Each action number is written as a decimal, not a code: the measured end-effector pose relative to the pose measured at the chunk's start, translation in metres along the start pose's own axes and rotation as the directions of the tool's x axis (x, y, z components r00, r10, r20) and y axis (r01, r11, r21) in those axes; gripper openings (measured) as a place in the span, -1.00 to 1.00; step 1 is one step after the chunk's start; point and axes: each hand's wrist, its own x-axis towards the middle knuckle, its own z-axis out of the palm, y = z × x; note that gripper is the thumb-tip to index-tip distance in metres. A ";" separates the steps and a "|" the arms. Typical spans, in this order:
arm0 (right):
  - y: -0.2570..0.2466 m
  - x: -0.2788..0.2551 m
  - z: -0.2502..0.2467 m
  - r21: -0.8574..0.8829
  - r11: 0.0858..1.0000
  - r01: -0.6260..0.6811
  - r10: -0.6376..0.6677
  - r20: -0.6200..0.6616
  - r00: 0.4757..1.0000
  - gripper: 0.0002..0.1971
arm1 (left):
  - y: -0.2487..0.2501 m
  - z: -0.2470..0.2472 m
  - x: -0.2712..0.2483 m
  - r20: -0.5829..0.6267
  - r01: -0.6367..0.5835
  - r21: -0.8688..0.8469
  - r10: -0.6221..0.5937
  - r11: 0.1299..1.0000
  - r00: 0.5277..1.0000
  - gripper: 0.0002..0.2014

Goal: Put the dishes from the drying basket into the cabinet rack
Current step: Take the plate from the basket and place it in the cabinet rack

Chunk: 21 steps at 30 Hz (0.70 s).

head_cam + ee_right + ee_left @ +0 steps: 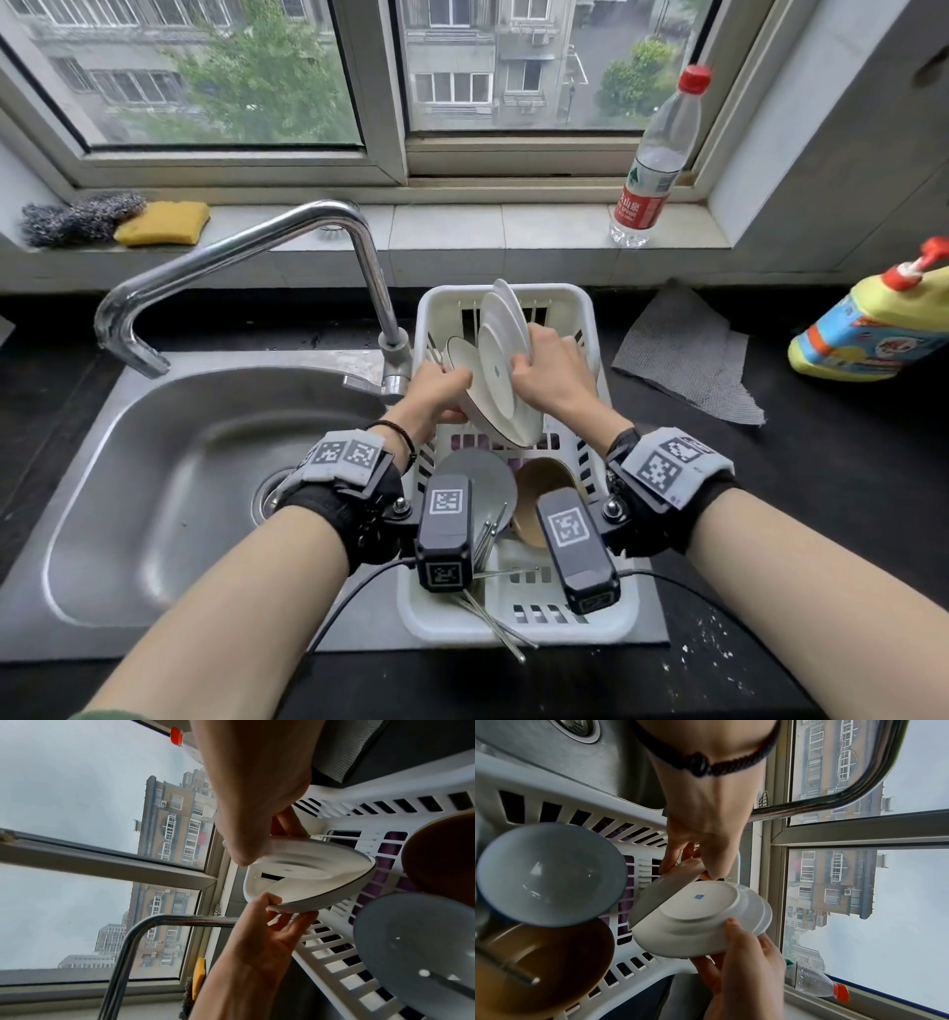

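Note:
A white drying basket (586,318) stands on the counter to the right of the sink. At its far end several white plates (500,334) stand on edge, and my right hand (529,354) grips their right rims. My left hand (452,380) pinches the rim of a dark-rimmed white plate (475,383) leaning against them. The left wrist view shows the left hand (693,870) on that plate (654,894) and the right hand (731,943) round the stacked plates (698,914). A grey bowl (477,473) and a brown bowl (544,478) lie nearer me. No cabinet rack is in view.
A steel faucet (359,241) arches over the sink (179,462) just left of the basket. Metal chopsticks (493,622) lie at the basket's near end. On the sill stand a water bottle (657,154), a sponge (164,223) and steel wool (77,218). A grey cloth (688,360) and detergent bottle (873,324) sit right.

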 end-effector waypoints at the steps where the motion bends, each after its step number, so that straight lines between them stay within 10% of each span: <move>1: 0.001 -0.001 0.002 -0.019 1.000 0.010 -0.010 0.004 1.000 -0.87 | -0.001 0.000 0.001 0.008 0.002 -0.001 -0.002 1.000 1.000 -0.88; 21: -0.013 -0.018 0.010 -0.281 0.934 0.220 -0.178 0.168 0.970 -0.83 | -0.007 -0.007 0.003 0.287 0.204 -0.363 -0.099 0.909 0.953 -0.59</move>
